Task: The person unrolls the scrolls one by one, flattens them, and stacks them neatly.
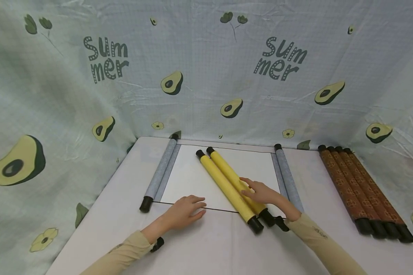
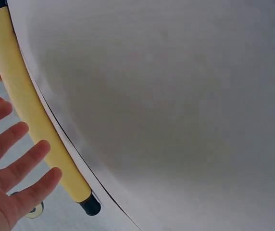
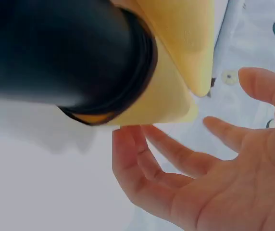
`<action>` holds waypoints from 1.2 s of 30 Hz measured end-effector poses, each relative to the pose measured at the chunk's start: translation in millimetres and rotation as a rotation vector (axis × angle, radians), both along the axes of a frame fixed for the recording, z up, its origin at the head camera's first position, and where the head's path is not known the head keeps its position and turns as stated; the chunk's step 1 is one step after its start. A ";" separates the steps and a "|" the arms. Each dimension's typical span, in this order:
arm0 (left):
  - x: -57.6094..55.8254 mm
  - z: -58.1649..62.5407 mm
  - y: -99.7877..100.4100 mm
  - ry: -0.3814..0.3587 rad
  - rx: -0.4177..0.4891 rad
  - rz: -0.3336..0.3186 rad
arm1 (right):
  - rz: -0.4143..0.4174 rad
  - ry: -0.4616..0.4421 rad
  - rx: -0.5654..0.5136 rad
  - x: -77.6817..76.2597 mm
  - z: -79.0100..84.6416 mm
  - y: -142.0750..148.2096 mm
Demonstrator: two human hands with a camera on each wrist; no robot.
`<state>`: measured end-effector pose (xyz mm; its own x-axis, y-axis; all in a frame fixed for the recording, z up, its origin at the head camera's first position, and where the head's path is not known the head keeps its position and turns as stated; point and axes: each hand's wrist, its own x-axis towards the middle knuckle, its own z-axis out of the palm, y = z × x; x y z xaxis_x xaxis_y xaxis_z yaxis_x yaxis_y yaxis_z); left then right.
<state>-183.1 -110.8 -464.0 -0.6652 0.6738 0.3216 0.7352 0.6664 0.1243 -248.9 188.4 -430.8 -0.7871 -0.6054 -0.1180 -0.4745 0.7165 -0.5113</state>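
Note:
Two yellow scrolls (image 1: 223, 183) with black end knobs lie rolled up side by side, slanting across the white sheet (image 1: 189, 172) of an unrolled scroll with grey-blue rolled ends. My right hand (image 1: 261, 192) is at the right-hand yellow scroll, its fingers spread loosely. In the right wrist view, the bent fingertips (image 3: 128, 132) meet the lower edge of the yellow roll, while the thumb stands away from it. To the left, my left hand (image 1: 186, 212) hovers near the sheet's front edge, fingers spread and holding nothing.
Grey-blue rolls (image 1: 160, 173) bound the sheet at left and right. Several brown patterned scrolls (image 1: 356, 185) with black knobs lie together on the white table's right side. An avocado-print cloth (image 1: 199, 57) hangs behind and at both sides.

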 end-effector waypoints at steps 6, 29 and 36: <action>-2.0 9.6 10.2 -0.213 0.120 0.096 | -0.115 -0.230 0.017 -12.0 5.9 0.0; -33.1 20.1 38.2 -1.185 1.055 0.475 | -0.363 -0.617 -0.057 -49.9 4.3 -11.0; -37.0 18.0 44.7 -1.331 1.332 0.494 | -0.363 -0.678 -0.148 -60.6 1.3 -8.4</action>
<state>-220.1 -66.1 -446.0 -0.8997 0.1703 -0.4019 -0.4326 -0.2244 0.8732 -309.5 180.0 -429.4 -0.7238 -0.3711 -0.5817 0.2260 0.6691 -0.7080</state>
